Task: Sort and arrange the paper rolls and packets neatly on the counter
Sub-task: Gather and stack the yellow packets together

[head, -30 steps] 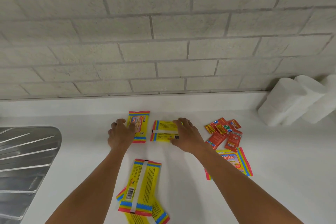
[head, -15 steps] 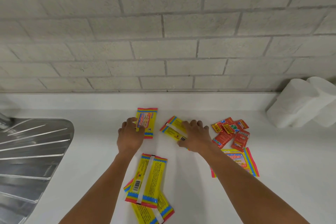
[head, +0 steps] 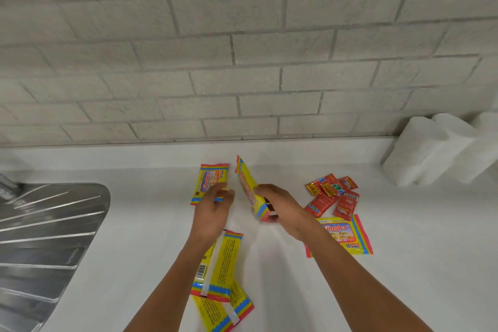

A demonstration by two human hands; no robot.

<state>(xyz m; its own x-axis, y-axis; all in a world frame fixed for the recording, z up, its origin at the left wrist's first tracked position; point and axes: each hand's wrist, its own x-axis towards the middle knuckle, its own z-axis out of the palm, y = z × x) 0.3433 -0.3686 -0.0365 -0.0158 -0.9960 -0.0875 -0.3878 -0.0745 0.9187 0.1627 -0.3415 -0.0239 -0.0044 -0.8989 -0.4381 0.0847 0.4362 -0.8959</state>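
On the white counter (head: 404, 264), near the middle of the frame, the right hand (head: 280, 210) holds a yellow wipes packet with red and blue end stripes (head: 249, 188), its grip closed around the packet's lower end. This packet is tipped up on edge, its far end pointing toward the grey brick wall (head: 242, 48) at the top of the frame.

Just left of it, the left hand (head: 213, 210) hovers with fingers loosely curled, its fingertips (head: 222, 187) over the lower edge of a second yellow wipes packet lying face up (head: 208, 179); whether they touch it cannot be told, and that grip holds nothing.

Below the left wrist, toward the bottom centre, a yellow packet lying face down with a white seam strip and barcode (head: 221, 264) overlaps two more yellow face-down packets (head: 229, 310) beneath it.

Right of centre, partly under the right forearm, a yellow face-up wipes packet (head: 347, 237) lies flat. Just above it sits a loose cluster of small red sachets (head: 334, 197), touching and overlapping one another.

In the upper right, white paper rolls (head: 431, 148) lean together against the wall, well apart from the packets. At the left edge lies a ribbed stainless steel drainboard (head: 48, 237).
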